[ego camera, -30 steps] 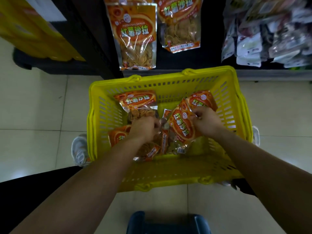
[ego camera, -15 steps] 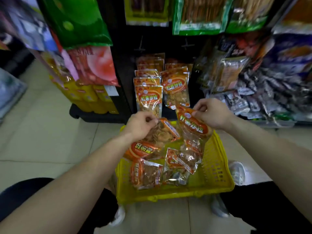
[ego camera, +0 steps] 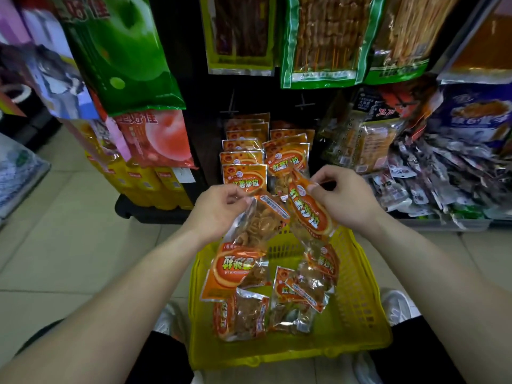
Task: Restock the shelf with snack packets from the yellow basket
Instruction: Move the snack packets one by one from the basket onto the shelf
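The yellow basket stands on the floor between my feet, with several orange snack packets lying in it. My left hand pinches the top of an upside-down orange packet that hangs over the basket's left side. My right hand pinches the top corner of another orange packet, held just in front of the shelf. Two rows of the same orange packets hang on pegs straight ahead, just beyond both hands.
Green and red bags hang at the left, with yellow packs below them. Skewer snacks hang above. A heap of dark small packets fills the right shelf. My shoes flank the basket on the tiled floor.
Both hands rose out of the basket, each lifting an orange packet toward the hanging rows. The view tilted up from the basket to the shelf.
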`<action>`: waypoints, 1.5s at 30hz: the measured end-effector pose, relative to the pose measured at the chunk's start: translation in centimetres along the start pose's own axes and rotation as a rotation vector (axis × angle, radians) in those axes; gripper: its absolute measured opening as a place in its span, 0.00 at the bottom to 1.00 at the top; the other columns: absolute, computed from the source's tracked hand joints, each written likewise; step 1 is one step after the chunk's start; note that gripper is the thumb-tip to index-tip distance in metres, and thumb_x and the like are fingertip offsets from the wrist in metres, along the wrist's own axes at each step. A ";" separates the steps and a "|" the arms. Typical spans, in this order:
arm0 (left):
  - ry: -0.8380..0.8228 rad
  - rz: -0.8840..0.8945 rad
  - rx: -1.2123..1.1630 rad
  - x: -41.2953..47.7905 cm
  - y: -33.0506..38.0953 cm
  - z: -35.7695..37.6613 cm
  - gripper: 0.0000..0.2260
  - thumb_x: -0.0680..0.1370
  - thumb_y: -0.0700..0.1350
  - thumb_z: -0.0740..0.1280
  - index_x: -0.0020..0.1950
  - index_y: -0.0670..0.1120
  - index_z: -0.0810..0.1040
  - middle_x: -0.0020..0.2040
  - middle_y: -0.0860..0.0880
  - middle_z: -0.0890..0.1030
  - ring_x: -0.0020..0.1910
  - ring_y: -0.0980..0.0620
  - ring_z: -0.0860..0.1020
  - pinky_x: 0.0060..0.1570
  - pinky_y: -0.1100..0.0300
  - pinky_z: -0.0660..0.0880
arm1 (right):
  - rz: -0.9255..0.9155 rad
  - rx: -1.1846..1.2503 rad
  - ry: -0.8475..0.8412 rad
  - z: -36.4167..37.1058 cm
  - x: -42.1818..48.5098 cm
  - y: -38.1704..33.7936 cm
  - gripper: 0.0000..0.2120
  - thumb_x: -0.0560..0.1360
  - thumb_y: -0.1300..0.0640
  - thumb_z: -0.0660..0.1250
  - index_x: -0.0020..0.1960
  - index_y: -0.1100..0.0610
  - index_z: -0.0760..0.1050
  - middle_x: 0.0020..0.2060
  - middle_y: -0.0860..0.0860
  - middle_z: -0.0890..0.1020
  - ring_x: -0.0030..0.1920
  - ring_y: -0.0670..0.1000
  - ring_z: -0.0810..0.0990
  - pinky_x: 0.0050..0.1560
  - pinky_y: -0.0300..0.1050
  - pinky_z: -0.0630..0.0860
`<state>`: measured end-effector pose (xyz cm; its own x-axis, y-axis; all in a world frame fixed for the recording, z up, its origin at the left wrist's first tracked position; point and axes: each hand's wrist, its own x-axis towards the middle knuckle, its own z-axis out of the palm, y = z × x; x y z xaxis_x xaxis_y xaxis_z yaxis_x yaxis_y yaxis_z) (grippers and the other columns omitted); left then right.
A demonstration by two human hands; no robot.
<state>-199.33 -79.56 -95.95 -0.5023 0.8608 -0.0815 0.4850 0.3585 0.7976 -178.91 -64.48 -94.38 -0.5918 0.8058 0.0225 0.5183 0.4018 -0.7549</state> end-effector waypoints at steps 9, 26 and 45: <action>-0.102 0.113 0.196 2.5 1.0 1.3 0.03 0.77 0.51 0.73 0.44 0.56 0.85 0.40 0.60 0.84 0.43 0.64 0.81 0.47 0.60 0.79 | -0.221 -0.184 -0.206 2.9 1.7 -0.9 0.15 0.77 0.51 0.70 0.62 0.40 0.76 0.42 0.41 0.81 0.52 0.50 0.79 0.54 0.50 0.77; -0.061 0.082 0.317 3.5 1.0 3.1 0.06 0.75 0.56 0.72 0.44 0.55 0.86 0.38 0.58 0.84 0.40 0.57 0.82 0.43 0.52 0.82 | -0.174 -0.115 -0.244 2.2 2.0 -1.2 0.07 0.72 0.51 0.76 0.50 0.47 0.84 0.37 0.39 0.81 0.38 0.36 0.78 0.39 0.33 0.70; -0.143 0.056 0.312 3.1 0.3 2.5 0.02 0.75 0.50 0.74 0.46 0.54 0.83 0.42 0.57 0.83 0.43 0.57 0.81 0.47 0.50 0.80 | -0.134 -0.263 -0.080 2.7 3.0 0.6 0.06 0.78 0.54 0.69 0.54 0.46 0.82 0.49 0.49 0.85 0.51 0.54 0.82 0.49 0.50 0.79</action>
<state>-198.95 -75.91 -97.44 -0.3738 0.9163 -0.1436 0.7154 0.3833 0.5841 -182.03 -63.04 -96.51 -0.7070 0.7054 0.0504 0.5685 0.6093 -0.5527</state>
